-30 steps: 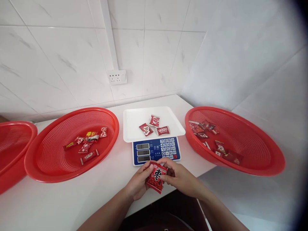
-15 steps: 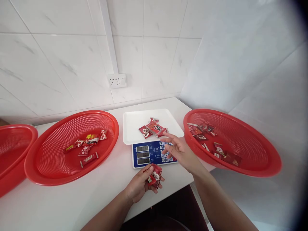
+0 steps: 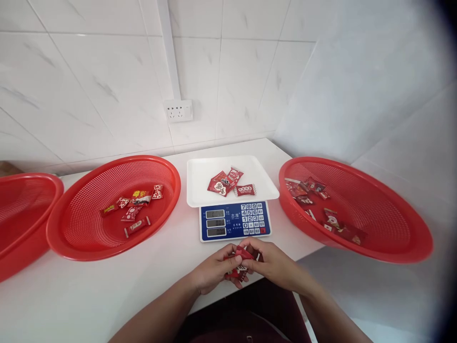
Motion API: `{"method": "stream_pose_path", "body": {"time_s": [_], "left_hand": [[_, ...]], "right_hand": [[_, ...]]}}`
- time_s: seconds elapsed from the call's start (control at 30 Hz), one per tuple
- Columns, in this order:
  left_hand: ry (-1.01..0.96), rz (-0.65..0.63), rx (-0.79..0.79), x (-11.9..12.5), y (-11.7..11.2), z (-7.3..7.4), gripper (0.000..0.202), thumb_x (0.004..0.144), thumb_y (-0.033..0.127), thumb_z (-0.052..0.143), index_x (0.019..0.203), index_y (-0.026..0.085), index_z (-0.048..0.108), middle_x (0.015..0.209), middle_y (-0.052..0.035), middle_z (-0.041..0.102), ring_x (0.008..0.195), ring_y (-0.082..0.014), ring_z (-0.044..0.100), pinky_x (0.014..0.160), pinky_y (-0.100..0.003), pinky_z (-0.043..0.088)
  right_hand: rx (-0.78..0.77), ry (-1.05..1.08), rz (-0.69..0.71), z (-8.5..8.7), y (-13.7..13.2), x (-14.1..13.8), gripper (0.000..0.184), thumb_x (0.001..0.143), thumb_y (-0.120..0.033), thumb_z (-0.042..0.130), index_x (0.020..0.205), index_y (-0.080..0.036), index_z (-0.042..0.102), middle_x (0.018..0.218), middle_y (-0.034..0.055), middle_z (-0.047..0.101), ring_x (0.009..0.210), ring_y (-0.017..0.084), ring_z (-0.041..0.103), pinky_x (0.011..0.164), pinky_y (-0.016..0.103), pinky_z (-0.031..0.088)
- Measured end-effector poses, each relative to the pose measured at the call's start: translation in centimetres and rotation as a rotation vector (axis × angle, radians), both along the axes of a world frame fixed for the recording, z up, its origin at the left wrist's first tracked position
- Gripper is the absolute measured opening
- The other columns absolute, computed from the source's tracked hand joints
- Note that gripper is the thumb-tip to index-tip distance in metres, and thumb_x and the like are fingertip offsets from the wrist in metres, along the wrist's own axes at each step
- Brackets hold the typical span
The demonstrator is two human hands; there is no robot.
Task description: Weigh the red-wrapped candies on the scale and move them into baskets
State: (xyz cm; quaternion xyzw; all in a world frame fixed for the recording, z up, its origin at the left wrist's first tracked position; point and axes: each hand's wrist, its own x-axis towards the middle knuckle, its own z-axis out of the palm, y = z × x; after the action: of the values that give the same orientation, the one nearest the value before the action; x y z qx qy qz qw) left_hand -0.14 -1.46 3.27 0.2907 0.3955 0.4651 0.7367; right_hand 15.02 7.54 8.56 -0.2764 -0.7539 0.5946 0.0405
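In front of the scale, my left hand is closed around several red wrapped candies. My right hand meets it and pinches a red candy packet on top of that bunch; its fingers partly cover the wrappers. Just beyond both hands stands a digital scale with a blue keypad panel. Its white tray bears several red candies, among them a packet with a white heart-shaped patch and a twist-ended one.
A red mesh basket with several candies sits to the right, overhanging the table edge. On the left, another red basket holds several candies, and a third basket is cut off by the frame. A wall socket is behind.
My right hand has come back from the scale tray to my left hand, now gripping a red packet. The large packet atop the tray's pile is gone from there. The view has shifted slightly.
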Motion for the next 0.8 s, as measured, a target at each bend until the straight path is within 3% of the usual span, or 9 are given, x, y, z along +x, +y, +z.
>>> {"method": "stream_pose_path", "body": {"time_s": [0.2,0.4,0.47,0.57,0.63,0.7,0.8], "left_hand": [[0.001,-0.047,-0.009,-0.3,0.1,-0.1,0.035,0.078,0.044,0.062,0.098,0.016,0.055,0.087,-0.0069,0.062,0.079,-0.0178,0.062,0.063,-0.03,0.051],[0.043,0.005,0.002,-0.2,0.3,-0.4,0.036,0.076,0.047,0.063,0.088,0.014,0.057,0.076,-0.0056,0.063,0.061,-0.0128,0.061,0.048,-0.02,0.045],[0.035,0.023,-0.003,-0.2,0.3,-0.2,0.036,0.076,0.047,0.062,0.088,0.014,0.056,0.075,-0.0049,0.063,0.057,-0.0114,0.059,0.045,-0.018,0.043],[-0.002,0.067,-0.02,-0.4,0.3,0.1,0.034,0.078,0.045,0.061,0.092,0.016,0.054,0.077,-0.0048,0.063,0.054,-0.0101,0.057,0.041,-0.017,0.042],[-0.033,0.085,-0.024,-0.7,0.3,0.3,0.029,0.079,0.039,0.06,0.095,0.016,0.054,0.08,-0.0053,0.064,0.057,-0.0102,0.058,0.043,-0.018,0.043],[-0.067,0.091,-0.026,-0.8,0.4,0.3,0.025,0.076,0.026,0.063,0.097,0.016,0.054,0.082,-0.0051,0.064,0.063,-0.0114,0.06,0.049,-0.02,0.047],[-0.129,0.12,-0.023,-0.9,0.4,0.2,0.047,0.06,0.002,0.062,0.102,0.018,0.053,0.083,-0.0041,0.064,0.077,-0.0158,0.063,0.066,-0.027,0.05]], "right_hand": [[0.095,-0.029,-0.056,-0.3,0.5,0.4,0.014,0.083,-0.031,0.054,0.093,-0.021,0.055,0.075,-0.0022,0.059,0.069,0.013,0.055,0.064,0.024,0.042],[0.067,0.003,-0.093,-1.1,1.0,0.9,0.028,0.084,-0.034,0.052,0.109,-0.023,0.052,0.073,-0.0029,0.057,0.066,0.013,0.053,0.062,0.025,0.044],[0.043,0.032,-0.113,-0.6,1.5,0.5,0.031,0.083,-0.032,0.052,0.113,-0.023,0.051,0.073,-0.0029,0.057,0.062,0.012,0.053,0.058,0.024,0.045],[0.105,0.145,-0.251,1.0,3.0,-0.5,0.024,0.083,-0.034,0.051,0.102,-0.021,0.057,0.083,0.0015,0.061,0.06,0.011,0.053,0.055,0.024,0.045],[0.156,0.244,-0.366,2.1,4.3,-1.2,0.029,0.084,-0.038,0.049,0.105,-0.021,0.057,0.094,0.0048,0.062,0.065,0.012,0.057,0.056,0.025,0.047],[0.19,0.282,-0.399,2.8,5.1,-1.6,0.039,0.086,-0.041,0.046,0.121,-0.024,0.049,0.105,0.0066,0.061,0.075,0.015,0.061,0.062,0.028,0.05],[0.245,0.17,-0.243,2.8,4.6,-2.0,0.043,0.087,-0.039,0.046,0.128,-0.025,0.045,0.108,0.0063,0.062,0.083,0.016,0.061,0.073,0.032,0.05]]}}
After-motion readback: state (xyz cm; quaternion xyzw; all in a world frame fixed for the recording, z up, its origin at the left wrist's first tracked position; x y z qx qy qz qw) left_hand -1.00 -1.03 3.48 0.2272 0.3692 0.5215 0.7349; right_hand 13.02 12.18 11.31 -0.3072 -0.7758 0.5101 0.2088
